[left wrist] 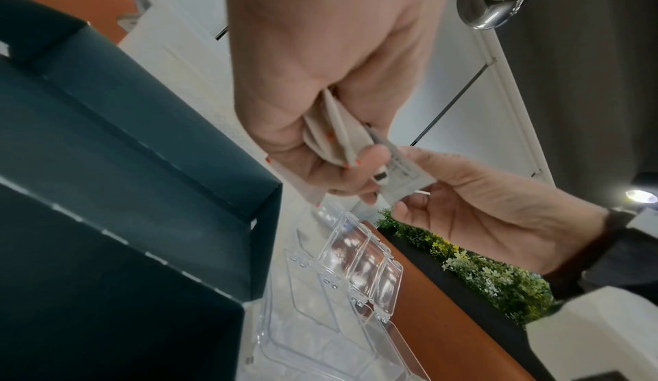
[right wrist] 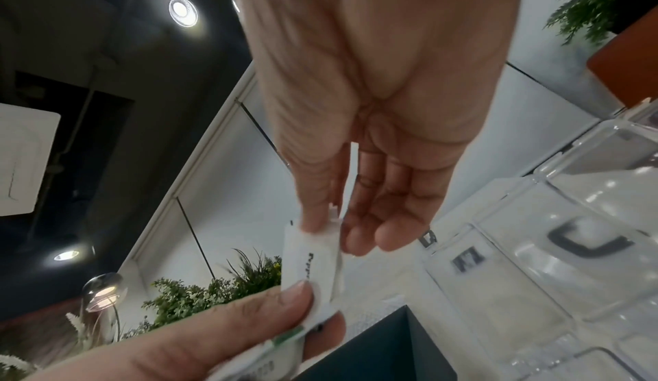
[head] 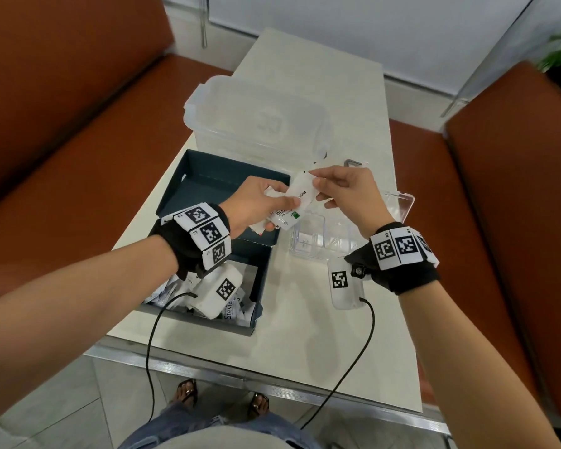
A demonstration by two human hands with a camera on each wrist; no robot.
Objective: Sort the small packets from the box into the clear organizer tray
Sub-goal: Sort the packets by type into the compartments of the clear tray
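Where the table's [head: 305, 319] near edge runs bare between the two cables, the dark box [head: 208, 189] sits at the left, loose packets [head: 237, 311] in its near compartment. Above its right rim, the left hand [head: 253, 205] grips a fan of packets [head: 284, 218], while the right hand [head: 347, 189] pinches the top packet [head: 302, 192] by thumb and forefinger, other fingers loose. Just beside, the clear organizer tray [head: 321, 234] lies open; beyond it stands a translucent lidded container [head: 256, 118].
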